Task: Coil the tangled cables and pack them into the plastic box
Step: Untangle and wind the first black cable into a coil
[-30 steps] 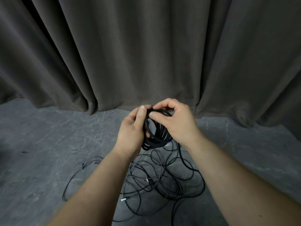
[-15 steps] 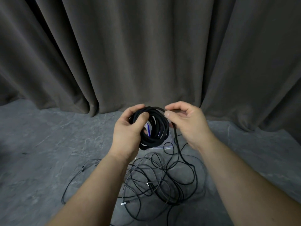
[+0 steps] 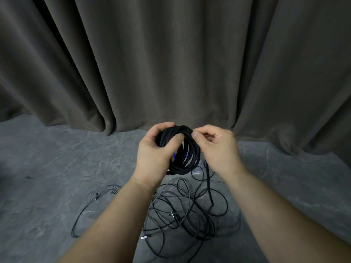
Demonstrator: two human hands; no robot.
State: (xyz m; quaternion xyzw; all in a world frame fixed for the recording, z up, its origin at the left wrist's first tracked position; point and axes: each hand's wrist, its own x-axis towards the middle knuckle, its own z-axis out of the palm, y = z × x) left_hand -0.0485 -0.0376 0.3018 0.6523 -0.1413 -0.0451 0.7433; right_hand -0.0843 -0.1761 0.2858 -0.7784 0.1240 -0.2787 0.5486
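**Coil Held Up, Right Hand Back at Its Top Edge**

Between the earlier frames and this one, the right hand (image 3: 216, 149) closed the gap it had opened half a second before and came back against the top right of the black coil (image 3: 182, 149), while the left hand (image 3: 157, 152) kept its hold and the bundle stayed at about the same height in front of the curtain (image 3: 171, 63).

Head view: the left hand was wrapped round the left side of the coil, fingers curled over its top and the thumb pressed across the front strands. The right hand's thumb and forefinger were pinched together at the coil's upper right rim; whether a strand lay between them could not be told for certain. The coil hung upright, held above the floor, its loops stacked thick. From its right side a black lead (image 3: 209, 183) dropped down to the tangled cables (image 3: 182, 215) lying loose on the grey floor (image 3: 57, 168), below and between the forearms. A silver plug (image 3: 144, 237) showed at the near left of the tangle. Behind the coil, a clear plastic box (image 3: 197, 169) with a touch of blue was only partly visible on the floor.
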